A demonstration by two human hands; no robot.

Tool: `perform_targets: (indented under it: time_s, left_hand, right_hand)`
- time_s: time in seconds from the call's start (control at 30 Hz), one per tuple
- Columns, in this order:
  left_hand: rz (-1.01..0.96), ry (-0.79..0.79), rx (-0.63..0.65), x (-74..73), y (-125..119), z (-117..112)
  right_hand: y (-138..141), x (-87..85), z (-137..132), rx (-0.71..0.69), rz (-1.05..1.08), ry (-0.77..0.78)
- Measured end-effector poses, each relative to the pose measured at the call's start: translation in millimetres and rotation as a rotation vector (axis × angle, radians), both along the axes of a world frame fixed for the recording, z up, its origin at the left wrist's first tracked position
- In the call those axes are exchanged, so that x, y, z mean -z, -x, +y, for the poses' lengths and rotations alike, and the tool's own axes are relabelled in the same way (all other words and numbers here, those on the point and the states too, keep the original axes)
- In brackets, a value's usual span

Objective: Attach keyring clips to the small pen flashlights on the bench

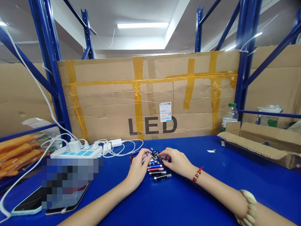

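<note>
My left hand (139,166) is closed, with thumb and fingers around a small silver metal tube (146,158). Opposite it, my right hand (176,160) has its fingers bent and drawn together at the edge of a pile of small shiny metal parts (156,154); what they pinch, if anything, is too small to name. Below the pile lie several short, pen-like metal tubes in a rough row, among them a blue one (155,166), a red one (156,169) and a black one (162,177). Part of a dark red tube (131,159) shows beside my left hand.
To the left are a power strip (77,153) with white plugs and cables, and phones (68,199), partly pixelated. An open cardboard box (256,141) and a green-capped bottle (231,114) stand at right. Taped cardboard (105,106) closes off the back of the blue tabletop (188,201).
</note>
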State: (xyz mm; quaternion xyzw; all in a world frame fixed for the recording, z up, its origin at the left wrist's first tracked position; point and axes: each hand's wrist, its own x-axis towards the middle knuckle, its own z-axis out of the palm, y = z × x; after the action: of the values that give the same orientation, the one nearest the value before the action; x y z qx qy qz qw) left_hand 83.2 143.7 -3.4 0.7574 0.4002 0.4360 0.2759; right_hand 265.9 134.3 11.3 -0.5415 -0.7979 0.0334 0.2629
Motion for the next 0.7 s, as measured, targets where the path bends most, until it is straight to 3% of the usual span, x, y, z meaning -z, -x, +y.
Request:
perform_targets:
  time_s: [0.2, 0.43, 0.7]
  left_hand:
    - [-0.062, 0.031, 0.028, -1.2, -0.9, -1.6]
    - [-0.114, 0.065, 0.016, -2.8, -1.6, -1.2]
    - [-0.151, 0.082, -0.032, 1.7, 1.7, 5.8]
  right_hand:
    - [-3.7, 2.4, 5.3, 0.003, -0.033, -0.045]
    - [-3.8, 10.9, 8.8, -0.114, -0.112, -0.045]
    - [-5.6, 7.1, 9.6, -0.075, -0.099, -0.075]
